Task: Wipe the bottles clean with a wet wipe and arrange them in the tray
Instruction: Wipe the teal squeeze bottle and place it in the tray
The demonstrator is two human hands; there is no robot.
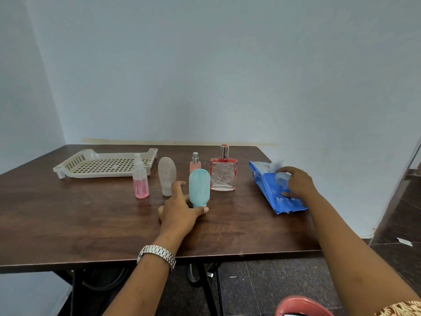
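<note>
Head view: the left hand is spread wide at the foot of the teal bottle, thumb touching its cap. The right hand pinches a wet wipe at the blue pack. The tray sits far left on the table.

Left grip spread, right grip pinching wipe
</note>
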